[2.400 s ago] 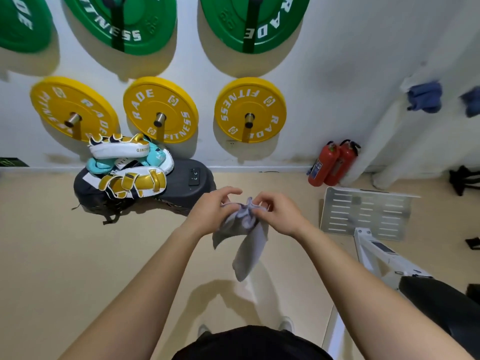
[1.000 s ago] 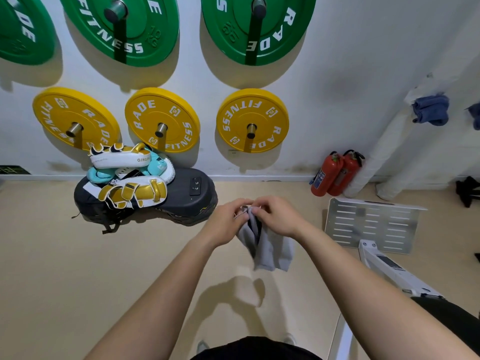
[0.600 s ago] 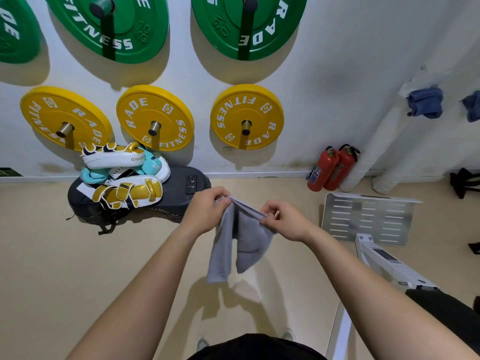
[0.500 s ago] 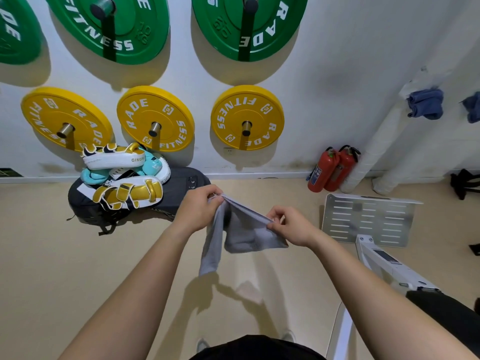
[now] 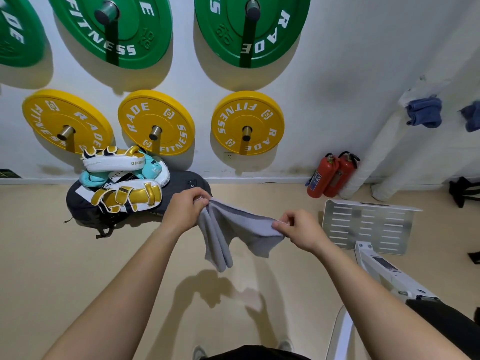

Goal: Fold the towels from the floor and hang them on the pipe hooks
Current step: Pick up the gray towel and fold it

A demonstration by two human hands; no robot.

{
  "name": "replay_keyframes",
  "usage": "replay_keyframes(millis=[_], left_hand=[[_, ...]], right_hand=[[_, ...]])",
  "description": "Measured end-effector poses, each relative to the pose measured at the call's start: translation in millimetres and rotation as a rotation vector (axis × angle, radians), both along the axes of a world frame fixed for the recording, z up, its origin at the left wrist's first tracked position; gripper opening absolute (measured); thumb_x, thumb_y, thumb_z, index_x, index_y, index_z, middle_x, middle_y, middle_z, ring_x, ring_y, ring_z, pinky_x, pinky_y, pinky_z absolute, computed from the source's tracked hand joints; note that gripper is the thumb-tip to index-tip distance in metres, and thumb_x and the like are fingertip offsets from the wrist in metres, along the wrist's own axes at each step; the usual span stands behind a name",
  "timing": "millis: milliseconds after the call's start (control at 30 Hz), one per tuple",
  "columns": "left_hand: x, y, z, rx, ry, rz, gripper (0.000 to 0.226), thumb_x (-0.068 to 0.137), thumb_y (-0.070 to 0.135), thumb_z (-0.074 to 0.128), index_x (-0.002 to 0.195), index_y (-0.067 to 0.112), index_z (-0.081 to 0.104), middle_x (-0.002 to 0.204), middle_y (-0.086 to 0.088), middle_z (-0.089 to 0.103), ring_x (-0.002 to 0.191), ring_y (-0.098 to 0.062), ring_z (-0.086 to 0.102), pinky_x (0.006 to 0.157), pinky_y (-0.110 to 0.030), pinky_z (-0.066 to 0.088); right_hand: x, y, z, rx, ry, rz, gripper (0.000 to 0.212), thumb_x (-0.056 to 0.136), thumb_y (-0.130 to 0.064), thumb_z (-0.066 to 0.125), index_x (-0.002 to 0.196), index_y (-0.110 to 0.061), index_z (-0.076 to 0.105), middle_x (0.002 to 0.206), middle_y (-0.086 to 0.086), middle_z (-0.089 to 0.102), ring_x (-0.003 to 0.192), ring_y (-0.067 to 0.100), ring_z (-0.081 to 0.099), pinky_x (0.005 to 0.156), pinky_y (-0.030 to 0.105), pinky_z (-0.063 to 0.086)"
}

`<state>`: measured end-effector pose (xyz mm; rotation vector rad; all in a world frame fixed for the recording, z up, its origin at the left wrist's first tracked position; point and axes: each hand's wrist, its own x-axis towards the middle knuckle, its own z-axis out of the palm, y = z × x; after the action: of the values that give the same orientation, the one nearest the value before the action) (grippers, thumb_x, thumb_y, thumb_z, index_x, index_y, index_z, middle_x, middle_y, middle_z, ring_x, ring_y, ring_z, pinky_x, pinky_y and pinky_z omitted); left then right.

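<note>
A small grey towel [image 5: 233,227] is stretched in the air between my hands above the beige floor. My left hand [image 5: 185,209] grips one bunched end, from which folds hang down. My right hand [image 5: 298,228] pinches the other end, lower and to the right. Two blue towels [image 5: 424,111] [image 5: 471,118] hang on the white pipes [image 5: 376,152] at the far right wall.
Green and yellow weight plates [image 5: 248,122] hang on the white wall. Boxing pads [image 5: 124,183] lie stacked on a dark bag at the left. Two red fire extinguishers [image 5: 331,175] stand by the pipes. A white machine with a slotted footplate [image 5: 366,224] sits at the right.
My hands were close together on the bunched towel. They have moved apart, the right hand going right and down, and the towel is now spread between them.
</note>
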<state>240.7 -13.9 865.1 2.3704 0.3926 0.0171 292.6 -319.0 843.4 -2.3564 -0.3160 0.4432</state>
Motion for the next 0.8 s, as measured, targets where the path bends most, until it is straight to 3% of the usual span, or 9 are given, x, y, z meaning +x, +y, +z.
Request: replay_keyframes(millis=[133,233,333,433,500,633,733,800], left_hand=[[-2,-13,-4,-0.076,0.047,0.083,0.024,0.079,0.022,0.078,0.095,0.025,0.061,0.087,-0.001,0.063,0.082,-0.02,0.06,0.07,-0.038,0.056],[-6,-30,-11,-0.104,0.052,0.071,0.024,0.076,0.015,0.077,0.094,0.021,0.063,0.077,0.002,0.064,0.077,-0.019,0.06,0.062,-0.026,0.049],[-14,-49,-14,-0.13,0.017,0.041,0.02,0.08,0.015,0.075,0.096,0.019,0.064,0.075,0.01,0.064,0.073,-0.007,0.058,0.06,-0.013,0.039],[-20,-65,-15,-0.2,0.007,0.03,0.019,0.082,0.015,0.075,0.096,0.018,0.063,0.074,0.009,0.068,0.073,-0.006,0.059,0.061,-0.016,0.041],[-23,-74,-14,-0.276,-0.008,0.03,0.015,0.083,0.014,0.077,0.092,0.015,0.065,0.072,0.004,0.072,0.067,-0.005,0.06,0.058,-0.013,0.042],[-29,-86,-9,-0.522,-0.036,0.071,0.012,0.08,0.009,0.081,0.085,0.009,0.069,0.077,-0.009,0.076,0.066,-0.008,0.065,0.063,-0.017,0.049],[-32,-89,-9,-0.629,-0.059,0.096,0.009,0.079,0.007,0.081,0.086,0.007,0.075,0.078,-0.008,0.075,0.07,-0.012,0.067,0.071,-0.021,0.053],[-33,-89,-9,-0.605,-0.072,0.075,0.007,0.084,0.01,0.076,0.091,0.01,0.078,0.084,-0.001,0.077,0.078,-0.011,0.069,0.076,-0.021,0.054]], right_hand=[[-5,9,12,0.173,0.036,0.023,0.006,0.089,-0.015,0.067,0.087,-0.02,0.065,0.054,-0.004,0.056,0.049,0.01,0.053,0.051,0.025,0.047],[-13,22,22,0.206,0.115,0.066,0.01,0.093,-0.011,0.062,0.089,-0.012,0.071,0.053,-0.004,0.059,0.05,0.009,0.059,0.051,0.018,0.045],[-19,33,29,0.239,0.211,0.124,0.014,0.092,-0.004,0.061,0.092,-0.011,0.073,0.064,0.003,0.071,0.06,0.007,0.067,0.065,0.021,0.055],[-22,39,36,0.264,0.272,0.22,0.032,0.084,0.009,0.058,0.107,-0.008,0.072,0.08,0.007,0.078,0.076,0.006,0.072,0.075,0.011,0.052],[-22,40,34,0.284,0.263,0.255,0.036,0.083,0.014,0.055,0.111,-0.002,0.071,0.088,0.014,0.078,0.083,0.014,0.075,0.079,0.015,0.055],[-23,38,28,0.313,0.22,0.216,0.019,0.093,0.002,0.058,0.102,-0.003,0.075,0.083,0.013,0.077,0.081,0.021,0.076,0.08,0.027,0.06],[-24,38,26,0.266,0.089,0.215,0.013,0.093,-0.012,0.064,0.093,-0.015,0.077,0.08,-0.002,0.074,0.07,0.002,0.066,0.069,0.018,0.051],[-25,39,24,0.217,-0.021,0.216,0.009,0.091,-0.02,0.068,0.089,-0.025,0.076,0.089,-0.007,0.067,0.074,-0.001,0.057,0.069,0.014,0.042]])
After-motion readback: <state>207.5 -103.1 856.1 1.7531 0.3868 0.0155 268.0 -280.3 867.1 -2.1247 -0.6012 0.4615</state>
